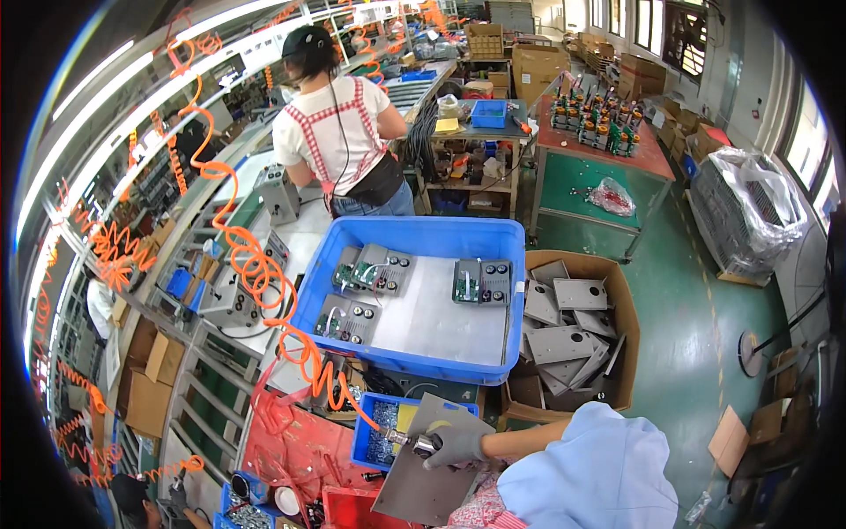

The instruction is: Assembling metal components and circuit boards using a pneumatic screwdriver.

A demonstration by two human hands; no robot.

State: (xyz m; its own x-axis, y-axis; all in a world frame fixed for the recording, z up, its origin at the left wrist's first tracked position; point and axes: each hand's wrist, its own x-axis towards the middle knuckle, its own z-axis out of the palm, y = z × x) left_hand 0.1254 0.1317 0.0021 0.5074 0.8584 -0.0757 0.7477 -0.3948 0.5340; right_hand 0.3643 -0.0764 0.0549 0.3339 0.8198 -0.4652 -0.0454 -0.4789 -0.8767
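My right hand [460,443], in a grey glove, reaches in from the lower right with its fingers closed round a short dark air tool [426,446]. A metal fitting joins the tool to an orange coiled hose [339,394]. Under the hand a flat grey metal plate [404,489] lies tilted across the bench. The tool is over the plate's upper part; its working end cannot be made out. Beside the plate is a small blue bin [359,448] of small metal parts. My left hand is out of view.
Ahead stands a large blue tub [423,363] with several grey plates carrying circuit boards. A cardboard box [627,353] of grey metal plates is to its right. Red plastic sheeting [295,445] covers the left bench. A co-worker [344,132] stands beyond; another's gloved hand [176,498] shows lower left.
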